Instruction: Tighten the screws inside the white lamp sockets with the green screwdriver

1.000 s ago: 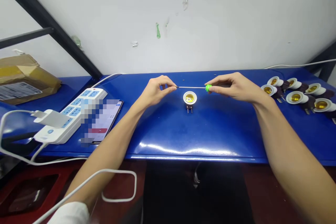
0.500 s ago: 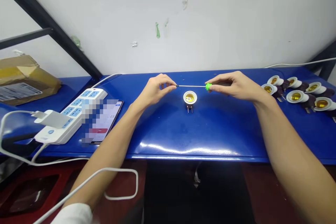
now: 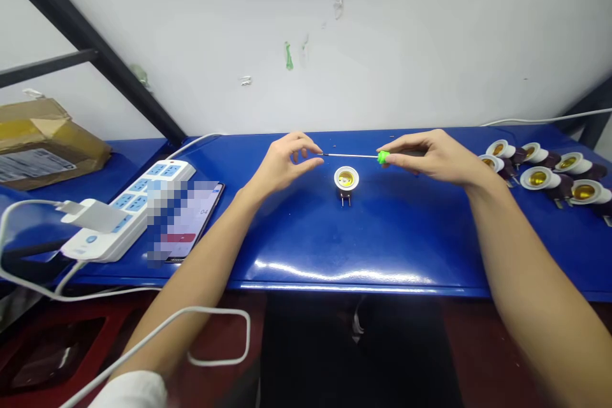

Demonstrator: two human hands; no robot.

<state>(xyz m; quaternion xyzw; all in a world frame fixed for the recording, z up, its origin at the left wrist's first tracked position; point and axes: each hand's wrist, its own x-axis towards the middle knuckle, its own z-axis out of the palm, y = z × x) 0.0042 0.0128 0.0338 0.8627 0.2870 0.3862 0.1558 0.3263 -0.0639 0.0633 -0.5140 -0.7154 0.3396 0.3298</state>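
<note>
My right hand [image 3: 430, 156] pinches the green handle of a screwdriver [image 3: 356, 155], whose thin shaft lies level and points left. By the dark tip is my left hand [image 3: 291, 159], its thumb and forefinger slightly apart, with nothing visibly gripped between them. Just below the shaft, a white lamp socket [image 3: 346, 178] stands on the blue table [image 3: 382, 229]. Its yellowish metal inside faces up, and two plug pins stick out of its dark base toward me.
Several similar lamp sockets [image 3: 540, 178] lie at the right. On the left are a white power strip [image 3: 129, 210] with a charger [image 3: 93, 215], a phone [image 3: 191, 223] and a cardboard box [image 3: 52, 146]. A white cable [image 3: 215, 310] loops over my left forearm.
My left thumb has moved down from the screwdriver tip, parting the fingers that were closed there. The screwdriver and right hand have shifted slightly right.
</note>
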